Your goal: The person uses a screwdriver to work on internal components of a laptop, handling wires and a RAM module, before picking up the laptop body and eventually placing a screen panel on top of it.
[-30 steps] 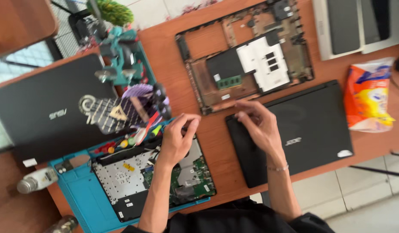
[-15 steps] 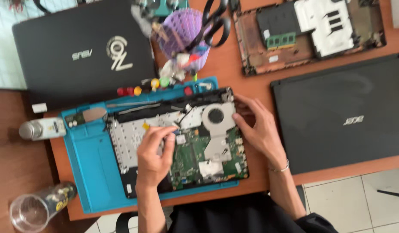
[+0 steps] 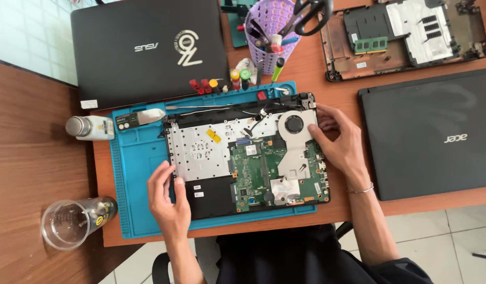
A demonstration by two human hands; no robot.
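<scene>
An opened laptop chassis (image 3: 201,152) lies on a blue work mat (image 3: 138,158), showing a green motherboard (image 3: 259,171), a round fan (image 3: 294,125) and a silver heat plate. My left hand (image 3: 167,197) grips the chassis at its near left edge, by the black empty bay. My right hand (image 3: 337,142) holds the right edge of the chassis, fingers resting by the fan.
A closed black laptop (image 3: 148,50) lies at the back left, another (image 3: 437,134) at the right. A stripped laptop base (image 3: 406,37) is at the back right. A purple tool basket (image 3: 272,31), small bottles, a white bottle (image 3: 90,128) and a clear cup (image 3: 69,223) stand around.
My left hand has moved from the middle of the board to the near left edge of the chassis. My right hand stays at the right edge. The view has steadied over the mat.
</scene>
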